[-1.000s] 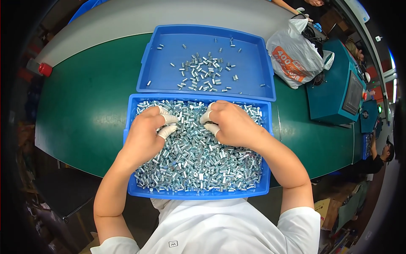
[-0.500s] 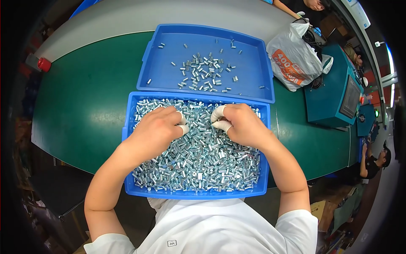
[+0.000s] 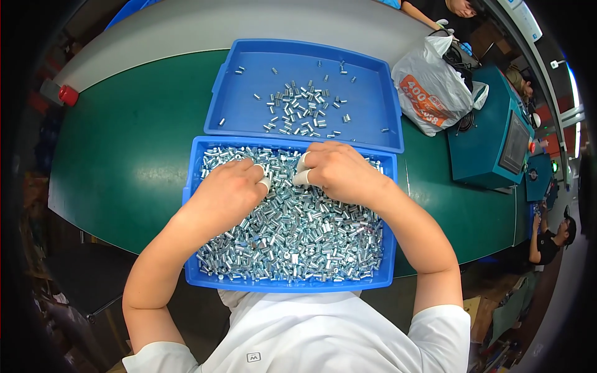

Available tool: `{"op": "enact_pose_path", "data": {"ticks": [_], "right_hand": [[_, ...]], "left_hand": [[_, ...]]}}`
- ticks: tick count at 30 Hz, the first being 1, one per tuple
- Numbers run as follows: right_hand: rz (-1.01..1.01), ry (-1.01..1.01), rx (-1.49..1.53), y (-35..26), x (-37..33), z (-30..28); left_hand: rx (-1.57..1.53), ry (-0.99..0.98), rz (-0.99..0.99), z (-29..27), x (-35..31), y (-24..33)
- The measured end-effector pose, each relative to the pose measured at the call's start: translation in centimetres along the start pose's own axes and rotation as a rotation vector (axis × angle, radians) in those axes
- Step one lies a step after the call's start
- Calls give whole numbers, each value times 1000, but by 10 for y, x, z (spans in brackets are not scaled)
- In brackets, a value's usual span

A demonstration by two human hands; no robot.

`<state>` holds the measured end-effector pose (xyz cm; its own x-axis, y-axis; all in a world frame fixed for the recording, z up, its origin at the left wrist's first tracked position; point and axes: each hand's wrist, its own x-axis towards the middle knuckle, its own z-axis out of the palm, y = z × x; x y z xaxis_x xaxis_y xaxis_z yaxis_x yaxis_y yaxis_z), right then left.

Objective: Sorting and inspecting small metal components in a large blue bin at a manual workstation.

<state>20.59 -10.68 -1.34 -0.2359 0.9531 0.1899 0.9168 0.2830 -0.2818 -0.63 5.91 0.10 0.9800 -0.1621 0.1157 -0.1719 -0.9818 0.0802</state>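
A blue plastic tray [image 3: 289,286] close in front of me is heaped with small silvery metal cylinders [image 3: 298,236], some showing a hollow end. Over its left far part, my left hand [image 3: 231,188] is closed, white finger cots on its fingertips, which reach down among the cylinders. My right hand [image 3: 339,174], also in white finger cots, is closed with thumb and fingers bent together over the far middle of the heap. What either hand pinches, if anything, is hidden. Beyond lies a second blue tray [image 3: 245,112] with a looser scatter of the same cylinders.
Both trays are on a green tabletop [image 3: 137,155] backed by a grey panel [image 3: 186,31]. At the right are a white plastic bag [image 3: 423,78] and a teal machine [image 3: 482,143] with a screen. A red-capped container [image 3: 67,95] stands far left. Other people are beyond the table.
My right hand has shifted left, toward my left hand, and turned slightly. My left hand stays nearly in place, its fingers lower among the cylinders.
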Motion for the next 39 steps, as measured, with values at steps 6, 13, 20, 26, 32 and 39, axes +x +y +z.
{"op": "enact_pose_path", "data": {"ticks": [6, 13, 20, 26, 32, 39], "right_hand": [[-153, -80, -34, 3, 9, -6], [-222, -101, -108, 5, 15, -5], [-157, -27, 20, 10, 13, 8], [119, 242, 414, -6, -8, 14], [608, 303, 1265, -39, -32, 10], [642, 268, 1299, -62, -47, -1]], "left_hand": [[-128, 21, -114, 2, -6, -10], [-237, 58, -232, 4, -1, -10], [-171, -25, -216, -1, 6, -10], [-219, 29, -213, 0, 5, -13], [-1010, 243, -379, -5, 14, 25], [-1488, 181, -575, 11, 16, 63]]}}
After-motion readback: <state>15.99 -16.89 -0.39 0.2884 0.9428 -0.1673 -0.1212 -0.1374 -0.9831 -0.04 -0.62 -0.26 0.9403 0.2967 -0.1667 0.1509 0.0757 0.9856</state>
